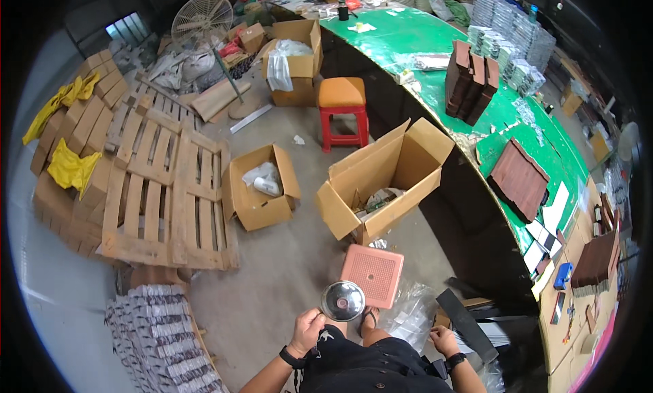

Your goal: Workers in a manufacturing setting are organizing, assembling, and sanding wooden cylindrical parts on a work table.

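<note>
My left hand (306,332) is closed on the rim side of a round shiny metal lid (343,301) with a dark reddish knob at its middle. Whether a pot or cup sits under it is hidden. Just beyond the lid stands a pink plastic stool (372,275) with a perforated top. My right hand (445,340) hangs at my right side with loosely bent fingers, and nothing shows in them. A long black strip (467,325) lies beside that hand, and clear plastic sheeting (410,313) lies on the floor to its left.
Ahead stand an open tall carton (381,168), a smaller carton (262,213) and a red stool with an orange seat (342,111). Wooden pallets (170,182) lean at left, above stacked patterned pieces (160,332). A long green table (408,36) curves along the right, bearing brown panels (520,179).
</note>
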`<state>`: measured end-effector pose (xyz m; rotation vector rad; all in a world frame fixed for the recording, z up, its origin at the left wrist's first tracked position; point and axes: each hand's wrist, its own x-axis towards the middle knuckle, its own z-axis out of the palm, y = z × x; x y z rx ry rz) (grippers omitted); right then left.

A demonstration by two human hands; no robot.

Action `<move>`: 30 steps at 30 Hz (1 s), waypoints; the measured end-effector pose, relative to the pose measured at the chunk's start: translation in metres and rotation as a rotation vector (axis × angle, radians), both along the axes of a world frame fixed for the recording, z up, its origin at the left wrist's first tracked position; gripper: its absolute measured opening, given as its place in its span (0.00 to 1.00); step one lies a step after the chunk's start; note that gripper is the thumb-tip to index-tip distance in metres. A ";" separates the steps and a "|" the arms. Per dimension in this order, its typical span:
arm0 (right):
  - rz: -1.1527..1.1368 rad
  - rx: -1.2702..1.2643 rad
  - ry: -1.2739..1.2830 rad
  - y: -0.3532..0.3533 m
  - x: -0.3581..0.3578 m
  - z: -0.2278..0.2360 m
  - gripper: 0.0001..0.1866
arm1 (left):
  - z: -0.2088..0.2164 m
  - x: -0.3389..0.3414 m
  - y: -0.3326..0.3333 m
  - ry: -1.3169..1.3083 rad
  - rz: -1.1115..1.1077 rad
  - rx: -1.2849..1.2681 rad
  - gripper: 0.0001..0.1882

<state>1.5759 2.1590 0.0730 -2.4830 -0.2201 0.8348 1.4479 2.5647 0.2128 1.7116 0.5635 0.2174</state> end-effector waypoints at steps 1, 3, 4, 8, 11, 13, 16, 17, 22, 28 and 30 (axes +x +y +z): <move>-0.046 -0.010 0.010 0.003 -0.002 0.001 0.17 | -0.001 0.000 0.007 0.014 -0.001 -0.017 0.15; -0.077 -0.071 0.015 0.003 -0.014 0.004 0.17 | -0.003 -0.001 0.022 0.056 -0.027 -0.030 0.14; -0.098 -0.134 0.028 0.000 -0.025 0.003 0.17 | -0.006 0.000 0.030 0.053 -0.043 -0.035 0.14; -0.183 -0.302 0.033 -0.005 -0.076 -0.015 0.13 | -0.022 -0.005 0.071 0.024 -0.141 -0.080 0.12; -0.249 -0.338 0.193 -0.029 -0.144 -0.066 0.15 | -0.024 0.002 0.097 -0.005 -0.264 0.001 0.12; -0.352 -0.307 0.367 0.004 -0.166 -0.067 0.16 | -0.017 0.010 0.116 0.001 -0.365 0.039 0.12; -0.303 -0.240 0.407 0.076 -0.172 -0.035 0.17 | -0.026 0.008 0.142 0.010 -0.411 0.073 0.13; -0.222 -0.183 0.385 0.107 -0.157 -0.005 0.17 | -0.030 0.006 0.151 0.020 -0.428 0.069 0.13; -0.181 -0.205 0.101 0.131 -0.163 0.014 0.16 | -0.021 0.026 0.166 -0.027 -0.468 0.050 0.14; -0.759 0.026 0.356 0.132 -0.209 -0.026 0.16 | 0.001 0.048 0.160 -0.030 -0.529 0.023 0.14; -0.725 -0.065 0.450 0.139 -0.232 -0.034 0.16 | 0.005 0.049 0.160 -0.030 -0.534 0.008 0.15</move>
